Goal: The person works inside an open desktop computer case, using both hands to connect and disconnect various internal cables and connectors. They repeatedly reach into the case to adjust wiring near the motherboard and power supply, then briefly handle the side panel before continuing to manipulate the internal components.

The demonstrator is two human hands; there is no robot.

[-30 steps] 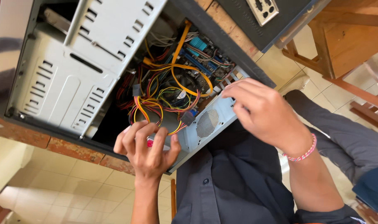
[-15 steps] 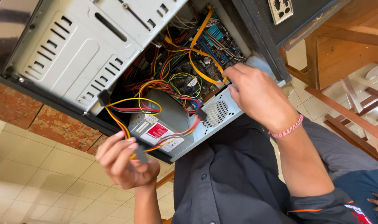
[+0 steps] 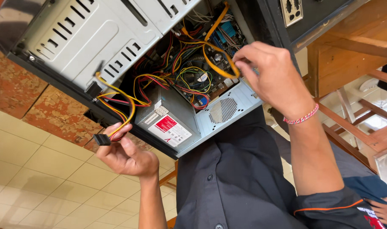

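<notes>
The open computer case [image 3: 95, 46] filled the top of my view, lying on its side on a reddish stone ledge [image 3: 53, 114], heavy sheet metal that I judged would not shift under a light tug on its wiring. Inside it the grey power supply [image 3: 168, 118] sat at the lower edge, next to the perforated fan grille [image 3: 222, 110].

From the power supply a bundle of yellow, red and black wires [image 3: 117, 99] looped out over the case wall. I judged this bundle light and pliant, springy enough to pull back, and best taken at the black connector [image 3: 102, 139] on its end, since the plastic shell is the stiff part and thin leads can tear at their crimps. My left hand [image 3: 127, 154] was below the case, fingers curled round the wires just behind that connector, closed on them in a loose pinch, the plug jutting free to the left.

My right hand [image 3: 272, 76] was inside the case opening, thumb and forefinger pressed together on a flat orange data cable [image 3: 216, 63] that arched over the motherboard [image 3: 202, 80]. That ribbon looked thin, smooth and easily kinked.
</notes>
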